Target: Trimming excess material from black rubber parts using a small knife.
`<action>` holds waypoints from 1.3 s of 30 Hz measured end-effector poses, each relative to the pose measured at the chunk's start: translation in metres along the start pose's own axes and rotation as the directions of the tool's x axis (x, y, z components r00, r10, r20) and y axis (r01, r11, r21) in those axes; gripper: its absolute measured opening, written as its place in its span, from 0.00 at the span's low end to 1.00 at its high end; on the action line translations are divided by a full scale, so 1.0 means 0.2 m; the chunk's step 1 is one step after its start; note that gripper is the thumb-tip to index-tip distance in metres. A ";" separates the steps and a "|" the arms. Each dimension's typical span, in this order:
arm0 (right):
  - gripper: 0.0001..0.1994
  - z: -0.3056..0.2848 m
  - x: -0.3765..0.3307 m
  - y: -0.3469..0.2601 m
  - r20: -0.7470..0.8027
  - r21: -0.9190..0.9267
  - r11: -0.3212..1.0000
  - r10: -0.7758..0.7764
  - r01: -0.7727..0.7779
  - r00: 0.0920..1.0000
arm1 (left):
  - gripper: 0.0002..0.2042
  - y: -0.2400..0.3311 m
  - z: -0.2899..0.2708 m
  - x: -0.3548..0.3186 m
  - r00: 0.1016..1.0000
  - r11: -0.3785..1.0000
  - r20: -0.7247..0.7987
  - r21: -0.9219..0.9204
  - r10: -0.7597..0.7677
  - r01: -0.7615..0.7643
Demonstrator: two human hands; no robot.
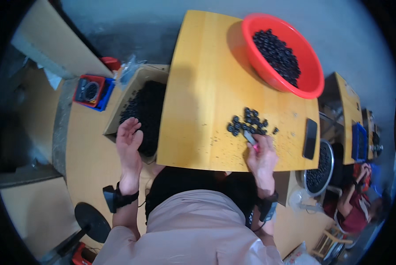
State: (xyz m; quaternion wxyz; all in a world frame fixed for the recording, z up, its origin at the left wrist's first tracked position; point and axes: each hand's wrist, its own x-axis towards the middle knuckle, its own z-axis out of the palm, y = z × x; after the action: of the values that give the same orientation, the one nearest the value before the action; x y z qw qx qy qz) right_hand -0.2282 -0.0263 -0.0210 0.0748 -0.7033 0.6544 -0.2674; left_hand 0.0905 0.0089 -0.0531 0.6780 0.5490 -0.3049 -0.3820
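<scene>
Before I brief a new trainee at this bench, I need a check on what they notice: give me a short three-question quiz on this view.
1. True or false: the red basin at the far right of the yellow board holds small black parts.
2. What does the right hand hold? A) a slim tool with a pink handle B) a phone C) a cup
3. Which hand hovers open over the cardboard box of black parts?

Key: 1 true. 2 A; its tip meets the loose pile of black parts. 3 The left hand.
</scene>
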 end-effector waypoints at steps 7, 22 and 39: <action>0.11 -0.12 -0.08 -0.04 0.019 0.673 0.736 0.079 -0.071 0.997 | 0.13 0.18 0.49 -0.27 0.827 0.960 0.556 -0.176 -0.086 0.218; 0.15 -0.44 -0.30 -0.13 0.006 0.812 0.573 -0.201 0.113 0.980 | 0.11 0.25 0.74 -0.53 0.284 0.794 0.929 0.016 -0.236 0.608; 0.11 -0.45 -0.39 -0.12 -0.007 0.952 0.306 0.036 -0.004 0.999 | 0.07 0.25 0.78 -0.64 0.414 0.931 0.910 -0.133 -0.021 0.340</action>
State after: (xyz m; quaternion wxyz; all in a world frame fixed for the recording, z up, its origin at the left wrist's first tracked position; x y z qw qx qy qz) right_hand -0.2491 0.0745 0.0442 0.4691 -0.5123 0.3811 -0.6101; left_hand -0.0977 0.0441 0.0290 0.4399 0.1829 -0.4943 -0.7271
